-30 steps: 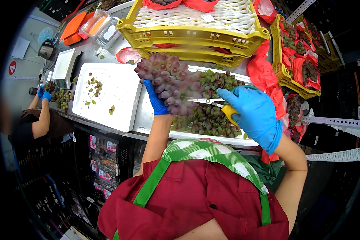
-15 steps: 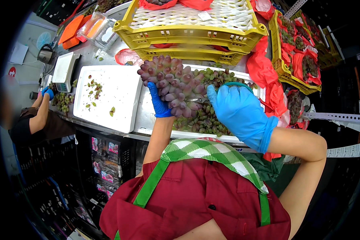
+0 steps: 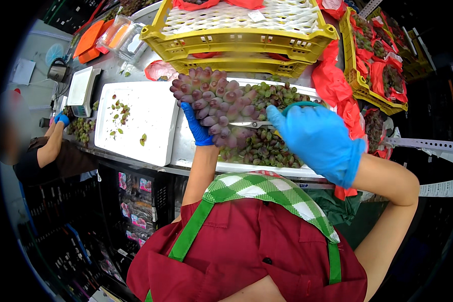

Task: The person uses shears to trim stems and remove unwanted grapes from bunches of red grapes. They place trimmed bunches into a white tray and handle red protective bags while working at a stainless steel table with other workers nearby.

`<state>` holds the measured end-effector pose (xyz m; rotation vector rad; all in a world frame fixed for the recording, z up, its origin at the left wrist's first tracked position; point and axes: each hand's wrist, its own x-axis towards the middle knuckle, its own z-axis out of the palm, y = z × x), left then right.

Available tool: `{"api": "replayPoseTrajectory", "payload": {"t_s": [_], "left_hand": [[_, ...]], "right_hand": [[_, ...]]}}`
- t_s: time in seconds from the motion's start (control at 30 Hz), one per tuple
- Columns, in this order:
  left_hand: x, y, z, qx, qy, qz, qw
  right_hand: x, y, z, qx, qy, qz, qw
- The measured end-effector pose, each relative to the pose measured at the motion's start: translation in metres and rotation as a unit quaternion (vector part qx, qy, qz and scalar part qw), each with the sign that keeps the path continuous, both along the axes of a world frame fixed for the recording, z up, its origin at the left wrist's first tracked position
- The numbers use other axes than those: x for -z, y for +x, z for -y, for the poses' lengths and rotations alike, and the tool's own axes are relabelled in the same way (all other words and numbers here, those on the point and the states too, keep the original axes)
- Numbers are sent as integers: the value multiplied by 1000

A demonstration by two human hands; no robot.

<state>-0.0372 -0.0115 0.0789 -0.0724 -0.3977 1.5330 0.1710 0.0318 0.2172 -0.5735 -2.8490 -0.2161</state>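
A big bunch of purple-pink grapes (image 3: 212,99) is held up over the worktable. My left hand (image 3: 198,129), in a dark blue glove, supports it from its left and lower side; most of its fingers are hidden by the fruit. In a lighter blue glove, my right hand (image 3: 318,142) grips scissors (image 3: 248,124) with green handles. Their metal blades point left, and the tips meet the right side of the bunch. Beneath both hands lies a white tray (image 3: 314,173) heaped with loose green and reddish grapes (image 3: 273,149).
A second white tray (image 3: 136,147) at left holds some scattered grapes. Yellow crates (image 3: 239,45) are stacked just behind my hands. Another yellow crate (image 3: 370,95) of red-wrapped grapes stands right. Far left are a scale (image 3: 81,85) and a co-worker's gloved hand (image 3: 63,119) beside green grapes.
My right hand has drawn back to the right and slightly down, and more of the scissor blades shows. The bunch in my left hand has shifted slightly left.
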Motion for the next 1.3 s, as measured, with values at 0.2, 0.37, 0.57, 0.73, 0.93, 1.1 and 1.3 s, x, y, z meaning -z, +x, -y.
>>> {"api": "replayPoseTrajectory", "payload": {"t_s": [0.2, 0.37, 0.57, 0.73, 0.93, 1.1, 1.3], "left_hand": [[11, -9, -2, 31, 97, -15, 995], [7, -3, -6, 38, 87, -15, 995], [9, -1, 2, -28, -55, -86, 994], [-25, 15, -4, -145, -293, -11, 945], [12, -8, -2, 0, 85, -96, 992], [16, -7, -3, -11, 104, -80, 991], [16, -8, 0, -1, 58, -54, 997]], "right_hand": [[-13, 17, 3, 69, 45, 63, 995], [9, 10, 5, 64, 72, 70, 993], [11, 1, 9, 71, 83, 79, 991], [13, 1, 7, 57, 39, 78, 995], [5, 19, 6, 73, -36, 40, 996], [17, 15, 5, 78, 7, 43, 996], [14, 1, 8, 58, 37, 46, 997]]}}
